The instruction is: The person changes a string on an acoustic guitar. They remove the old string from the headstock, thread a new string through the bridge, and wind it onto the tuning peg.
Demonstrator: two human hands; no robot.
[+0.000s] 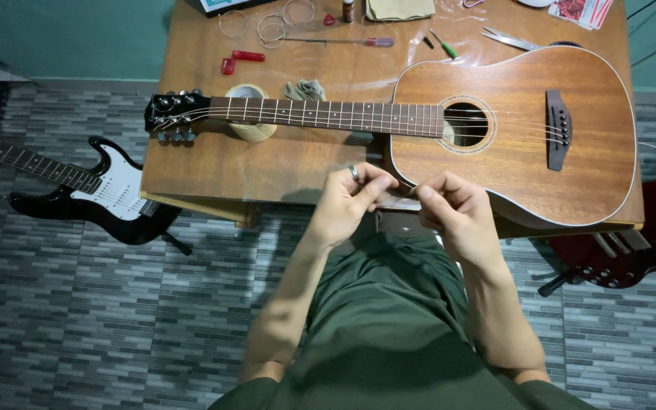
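Nearest the camera are the person's lap in dark green cloth and two bare forearms reaching forward. The left hand [347, 199], with a ring on one finger, and the right hand [449, 206] meet just in front of the table edge; each has its fingers pinched closed on an end of a small flat packet [398, 199] — pale and thin, stretched between the two hands. What is inside it cannot be told.

Just beyond the hands lies an acoustic guitar [510, 129] of reddish-brown wood, flat on a wooden table [214, 171], body to the right and neck running left. Its neck rests on a roll of tape [250, 114], with a crumpled grey cloth [304, 90] just behind the neck.

Farther back on the table are a red string winder [241, 58], coiled strings [271, 26], a long screwdriver [343, 41], a small green-handled tool [444, 45] and cutters [506, 38].

On the tiled floor, a black and white electric guitar [100, 193] lies to the left of the table — a dark red one [632, 243] to the right.
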